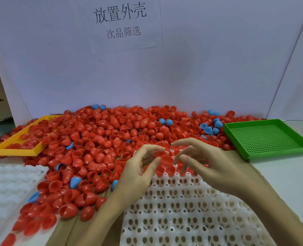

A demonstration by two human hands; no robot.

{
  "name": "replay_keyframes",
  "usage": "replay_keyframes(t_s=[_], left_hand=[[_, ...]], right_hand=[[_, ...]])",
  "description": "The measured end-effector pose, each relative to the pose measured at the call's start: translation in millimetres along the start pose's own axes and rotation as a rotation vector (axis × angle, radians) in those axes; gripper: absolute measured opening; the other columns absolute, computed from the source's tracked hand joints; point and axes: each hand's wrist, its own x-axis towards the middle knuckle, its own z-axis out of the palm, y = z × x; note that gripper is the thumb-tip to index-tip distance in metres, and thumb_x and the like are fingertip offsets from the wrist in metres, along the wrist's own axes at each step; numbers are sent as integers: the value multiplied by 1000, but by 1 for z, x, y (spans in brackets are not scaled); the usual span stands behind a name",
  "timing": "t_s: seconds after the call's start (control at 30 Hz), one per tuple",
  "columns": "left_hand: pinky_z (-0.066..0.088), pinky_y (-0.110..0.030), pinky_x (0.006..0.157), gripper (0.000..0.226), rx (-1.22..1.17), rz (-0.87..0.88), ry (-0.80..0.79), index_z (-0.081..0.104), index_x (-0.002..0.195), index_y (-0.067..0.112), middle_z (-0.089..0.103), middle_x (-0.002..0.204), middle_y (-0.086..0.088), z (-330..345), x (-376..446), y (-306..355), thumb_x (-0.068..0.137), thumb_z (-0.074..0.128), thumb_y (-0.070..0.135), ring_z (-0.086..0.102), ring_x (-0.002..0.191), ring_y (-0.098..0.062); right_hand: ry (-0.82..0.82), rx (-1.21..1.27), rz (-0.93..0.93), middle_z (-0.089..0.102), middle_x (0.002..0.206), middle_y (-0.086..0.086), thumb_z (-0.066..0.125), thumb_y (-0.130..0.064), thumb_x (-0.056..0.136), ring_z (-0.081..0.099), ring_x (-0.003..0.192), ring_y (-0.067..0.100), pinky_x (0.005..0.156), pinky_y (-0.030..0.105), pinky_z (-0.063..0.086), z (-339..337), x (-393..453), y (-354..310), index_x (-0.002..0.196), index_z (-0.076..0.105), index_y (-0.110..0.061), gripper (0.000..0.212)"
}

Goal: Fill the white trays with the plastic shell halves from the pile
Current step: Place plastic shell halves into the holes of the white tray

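Observation:
A big pile of red shell halves point(101, 139), with a few blue ones point(208, 129) mixed in, covers the table's back and left. A white tray point(188, 210) with round cells lies in front of me; several red halves sit in its far row point(166, 169). My left hand point(138, 171) hovers over that far edge, thumb and forefinger pinching a red shell half point(160, 153). My right hand point(205, 164) hangs beside it over the same row, fingers spread and loosely bent, holding nothing.
A second white tray point(6, 189) lies at the left front. A yellow tray point(15, 150) partly buried in shells stands at the far left, a green perforated tray point(266, 137) at the far right. A white board with a printed sign closes the back.

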Motion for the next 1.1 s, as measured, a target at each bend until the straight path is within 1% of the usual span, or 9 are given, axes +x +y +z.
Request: replay_keyframes(t_s=[0.1, 0.13, 0.23, 0.4, 0.53, 0.63, 0.73, 0.87, 1.1], left_hand=[[56, -49, 82, 30, -91, -84, -95, 52, 141, 33, 71, 106, -15, 0, -1, 1, 112, 44, 30, 63, 88, -36], [54, -45, 77, 31, -122, -103, -105, 52, 141, 36, 67, 101, -21, 1, -2, 1, 112, 42, 34, 56, 82, -37], [47, -26, 74, 32, -186, -112, -120, 53, 140, 36, 57, 88, -12, 6, -3, -1, 113, 37, 38, 50, 77, -18], [48, -29, 73, 36, -177, -106, -209, 50, 144, 32, 57, 82, 2, 14, -6, -3, 114, 35, 44, 50, 72, -19], [51, -30, 62, 36, -176, -126, -220, 48, 144, 37, 65, 86, -12, 16, -7, -1, 111, 39, 48, 55, 62, -21], [43, -23, 49, 34, -191, -135, -150, 47, 143, 34, 63, 78, -5, 11, -4, 3, 111, 41, 41, 47, 51, -18], [37, -26, 45, 31, -177, -118, -57, 51, 139, 29, 59, 72, -6, 4, 0, 6, 110, 42, 35, 41, 51, -24], [42, -23, 48, 28, -122, -117, 5, 57, 131, 26, 58, 70, -12, -3, 2, 5, 108, 44, 36, 46, 53, -19], [46, -22, 54, 19, 57, -116, 148, 63, 120, 29, 63, 69, -7, -13, 8, -8, 109, 48, 33, 52, 52, -8]], right_hand=[[13, -34, -29, 77, 109, -13, 62, -16, 104, 76, 91, 15, 72, 23, 59, -1, 0, -1, 136, 58, -36, 38], [22, -63, -41, 75, 112, -15, 63, -13, 103, 75, 94, 15, 73, 27, 60, 0, 0, -2, 133, 60, -36, 38], [32, -101, -84, 71, 121, -17, 69, -13, 100, 72, 102, 14, 74, 29, 61, 3, 1, -4, 126, 64, -39, 38], [15, -22, -80, 72, 104, -14, 76, -20, 95, 74, 95, 17, 74, 35, 62, 14, -1, -5, 126, 65, -37, 37], [24, -40, -71, 74, 96, -14, 79, -20, 93, 75, 86, 12, 71, 31, 62, 11, -1, -9, 117, 69, -33, 29], [88, -181, 39, 73, 92, -23, 79, -22, 91, 72, 83, 2, 72, 22, 60, -14, 1, -1, 111, 70, -40, 28], [217, -446, 176, 66, 77, -21, 79, -26, 91, 66, 74, -1, 68, 8, 48, -41, -1, 16, 116, 75, -28, 26], [217, -707, 339, 63, 79, -19, 76, -25, 95, 55, 70, -4, 63, 12, 37, -52, -3, 38, 121, 76, -15, 28], [77, -860, 649, 71, 97, 1, 61, -31, 98, 68, 91, 25, 83, 43, 59, -40, -11, 48, 105, 71, -15, 20]])
